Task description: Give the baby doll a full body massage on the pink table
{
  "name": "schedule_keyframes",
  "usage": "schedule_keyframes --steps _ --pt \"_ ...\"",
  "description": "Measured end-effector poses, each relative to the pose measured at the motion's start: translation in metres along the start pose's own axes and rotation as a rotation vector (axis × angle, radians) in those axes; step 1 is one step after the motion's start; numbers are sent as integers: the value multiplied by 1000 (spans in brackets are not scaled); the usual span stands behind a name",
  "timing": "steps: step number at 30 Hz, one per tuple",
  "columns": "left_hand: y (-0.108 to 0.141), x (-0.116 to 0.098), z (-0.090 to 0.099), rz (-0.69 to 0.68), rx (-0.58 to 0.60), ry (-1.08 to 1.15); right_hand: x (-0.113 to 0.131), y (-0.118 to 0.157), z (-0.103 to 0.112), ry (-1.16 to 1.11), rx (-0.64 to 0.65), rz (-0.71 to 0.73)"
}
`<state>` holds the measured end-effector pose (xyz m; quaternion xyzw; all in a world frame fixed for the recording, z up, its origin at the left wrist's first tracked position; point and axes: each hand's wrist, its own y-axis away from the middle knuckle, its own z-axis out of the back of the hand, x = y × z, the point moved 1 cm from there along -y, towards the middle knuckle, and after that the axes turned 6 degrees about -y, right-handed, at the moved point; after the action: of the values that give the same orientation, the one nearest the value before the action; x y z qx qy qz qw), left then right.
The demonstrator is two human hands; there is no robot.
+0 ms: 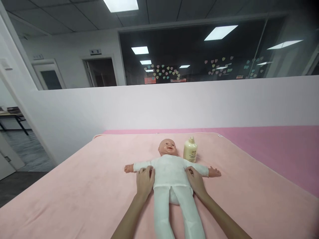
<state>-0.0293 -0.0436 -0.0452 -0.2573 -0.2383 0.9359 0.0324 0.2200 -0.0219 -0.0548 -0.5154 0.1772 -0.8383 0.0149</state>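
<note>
As 2 bare hands work in close at its sides, a baby doll [171, 174] lies face up on a pale pink blanket [104, 186], its head pointing toward a white partition [159, 108] and its arms stretched out to either side. The doll wears a white long-sleeved top [171, 166] and white trousers [161, 205], its legs apart and running toward the person. The left hand [145, 182] is curled at the top's side below the outstretched sleeve, its fingers drawn together; the right hand [196, 181] bends in at the opposite side, fingers bunched at the cloth. Whether either hand has fabric pinched cannot be told. Beside the head, on the person's right, 1 pale yellow bottle [190, 152] stands upright, close to the sleeve. That closeness looks like the chief hazard: a lifted or swung doll arm could tip the bottle onto the soft blanket. Uneven pulling by the hands, if they do hold cloth, could twist the top or drag the doll askew, and a snagged sleeve seam might strain under a sharp tug. Beyond the blanket, a deeper pink surface [274, 149] extends to the right. Heart-shaped notes [163, 71] dot a dark window [191, 46] above the partition, ceiling lights [121, 5] glow overhead, and a desk [11, 114] shows through an opening at far left.
</note>
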Motion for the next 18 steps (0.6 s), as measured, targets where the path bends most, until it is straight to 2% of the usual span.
schedule_keyframes --steps 11,18 --pt "-3 -1 -5 50 71 112 1 -2 2 -25 25 0" --pt "-2 -8 0 -9 -16 138 0 -3 2 -28 33 -6"
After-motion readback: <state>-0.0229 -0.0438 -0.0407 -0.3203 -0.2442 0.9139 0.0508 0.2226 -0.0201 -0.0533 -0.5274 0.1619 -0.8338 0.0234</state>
